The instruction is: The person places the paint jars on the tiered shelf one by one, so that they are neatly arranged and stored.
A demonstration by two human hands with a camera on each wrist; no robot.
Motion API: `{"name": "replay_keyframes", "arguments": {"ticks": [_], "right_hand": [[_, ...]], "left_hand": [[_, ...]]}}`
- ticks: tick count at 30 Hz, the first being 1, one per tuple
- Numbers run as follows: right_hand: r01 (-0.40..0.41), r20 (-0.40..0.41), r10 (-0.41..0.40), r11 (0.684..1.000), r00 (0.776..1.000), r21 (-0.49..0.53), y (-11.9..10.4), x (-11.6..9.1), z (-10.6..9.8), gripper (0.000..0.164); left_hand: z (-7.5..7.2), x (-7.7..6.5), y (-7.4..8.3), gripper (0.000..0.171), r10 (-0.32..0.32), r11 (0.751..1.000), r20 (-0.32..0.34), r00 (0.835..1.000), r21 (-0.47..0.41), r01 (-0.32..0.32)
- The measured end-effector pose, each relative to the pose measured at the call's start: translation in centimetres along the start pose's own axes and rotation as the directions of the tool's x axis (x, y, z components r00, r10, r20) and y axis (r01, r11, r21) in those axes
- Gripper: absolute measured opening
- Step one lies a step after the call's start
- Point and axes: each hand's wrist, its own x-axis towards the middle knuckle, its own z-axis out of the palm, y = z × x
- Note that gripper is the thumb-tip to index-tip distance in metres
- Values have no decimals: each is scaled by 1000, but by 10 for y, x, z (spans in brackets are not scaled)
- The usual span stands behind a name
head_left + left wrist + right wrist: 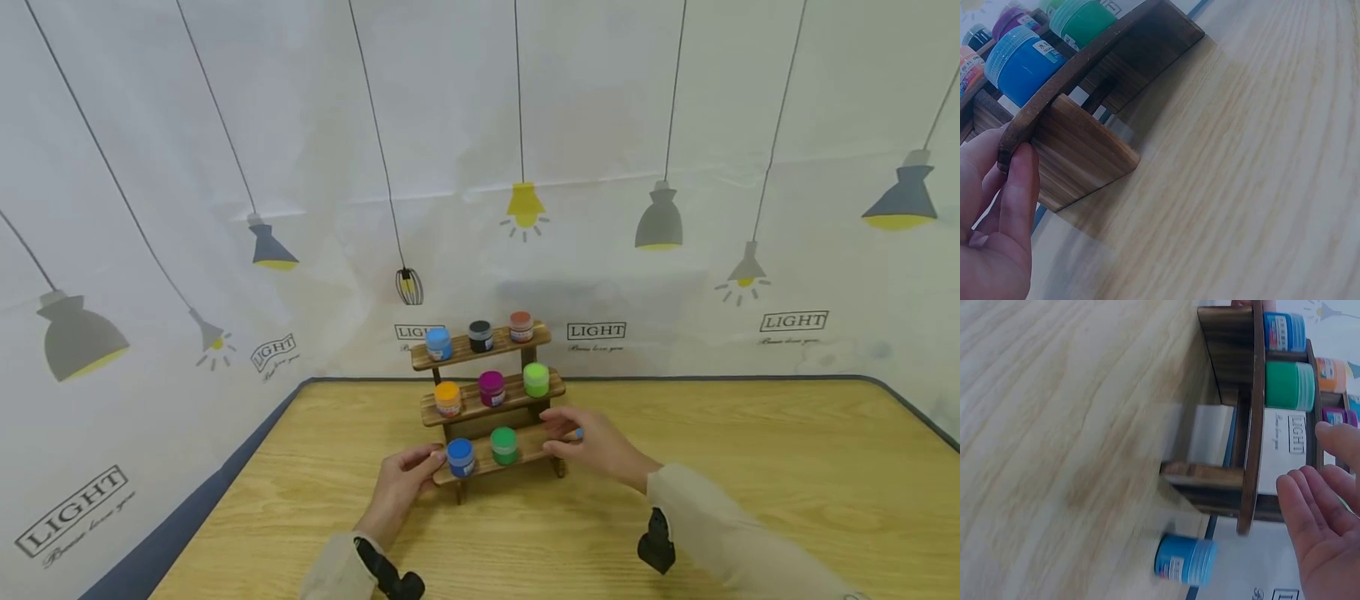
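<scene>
A three-tier wooden display stand (468, 475) holds small paint jars. My left hand (401, 483) pinches the left end of its bottom shelf, thumb above and fingers beneath, as the left wrist view shows. Beside that thumb stands a blue paint jar (461, 457), and a green paint jar (504, 447) is to its right. My right hand (596, 442) hovers by the bottom shelf's right end, fingers extended and apart from the jars, holding nothing. In the right wrist view another blue paint jar (1185, 559) stands on the table beside the stand; my right hand mostly hides it in the head view.
Orange (447, 399), purple (492, 388) and lime jars (536, 380) occupy the middle shelf. Light blue (438, 343), black (481, 336) and orange-red jars (521, 327) line the top one. Behind the wooden table (750, 475) hangs a lamp-printed curtain (465, 100).
</scene>
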Motion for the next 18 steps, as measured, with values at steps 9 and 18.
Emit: {"name": "replay_keyframes", "arguments": {"ticks": [9, 18], "right_hand": [[-64, -88, 59, 997, 994, -51, 9, -10, -31, 30], [-136, -186, 120, 988, 975, -73, 31, -15, -37, 29]], "left_hand": [[0, 1, 2, 44, -6, 1000, -6, 1000, -4, 6], [2, 0, 0, 43, -12, 1000, -8, 1000, 0, 12]]}}
